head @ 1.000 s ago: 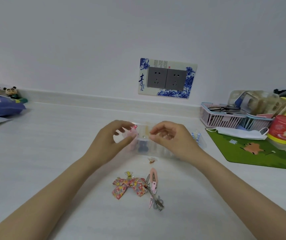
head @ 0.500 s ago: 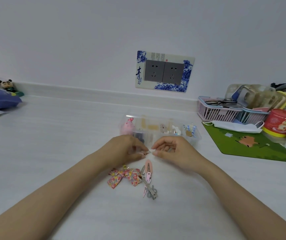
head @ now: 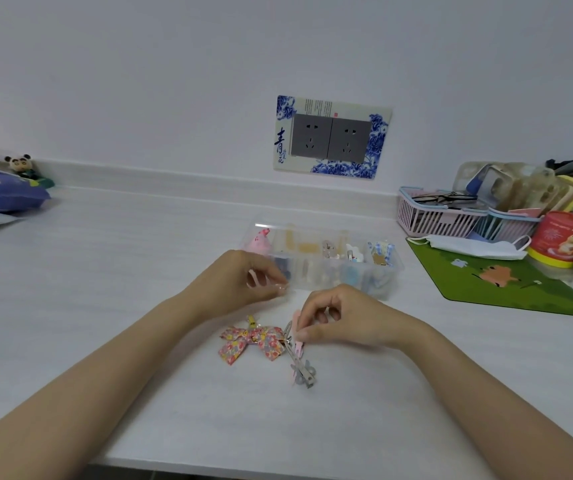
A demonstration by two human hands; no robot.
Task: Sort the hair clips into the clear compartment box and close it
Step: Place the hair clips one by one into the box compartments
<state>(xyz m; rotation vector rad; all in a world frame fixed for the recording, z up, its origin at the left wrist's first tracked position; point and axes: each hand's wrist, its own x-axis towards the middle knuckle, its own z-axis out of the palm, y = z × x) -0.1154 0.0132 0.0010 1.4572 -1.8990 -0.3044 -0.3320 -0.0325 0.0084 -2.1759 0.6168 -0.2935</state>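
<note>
- Fingers (head: 271, 277) of the left hand (head: 240, 282) pinch a tiny clip (head: 282, 289), right at the box's (head: 390, 282) front left corner.
- Bow clip (head: 252, 342) lies flat on the table (head: 105, 271), toward the front edge, under the left hand.
- Grey clip (head: 300, 367) lies just right of the bow.
- Right hand (head: 340, 318) pinches the pink clip (head: 297, 344) on the table.
- Open box sits behind both hands, mid-table, with clips in its parts.
</note>
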